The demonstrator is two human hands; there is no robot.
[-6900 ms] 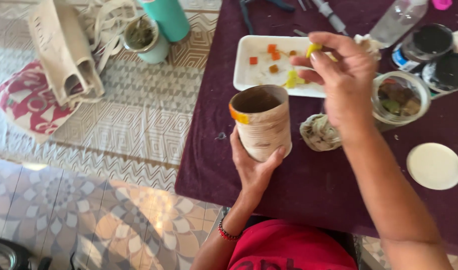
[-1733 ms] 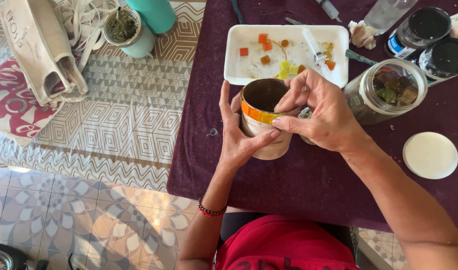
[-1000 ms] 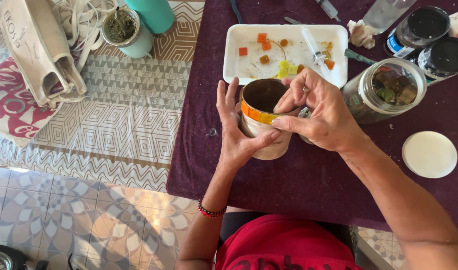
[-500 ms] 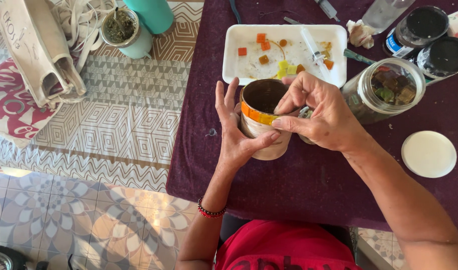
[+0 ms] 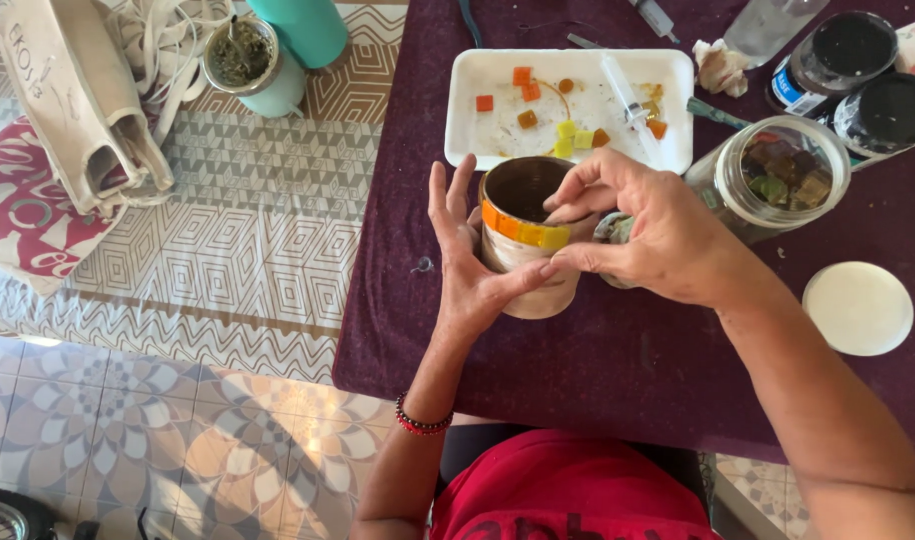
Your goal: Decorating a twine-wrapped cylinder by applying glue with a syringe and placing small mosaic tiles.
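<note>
Nothing shifted: both hands around pot, far side hidden.

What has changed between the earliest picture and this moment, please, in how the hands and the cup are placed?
The right hand came down from the white tray and now presses on the row of coloured tiles at the rim of the brown cup. The left hand steadies the cup throughout. Tray, glass jar and white lid stayed in place.

head view | looks steeply down, close | table right, tiled floor left
</note>
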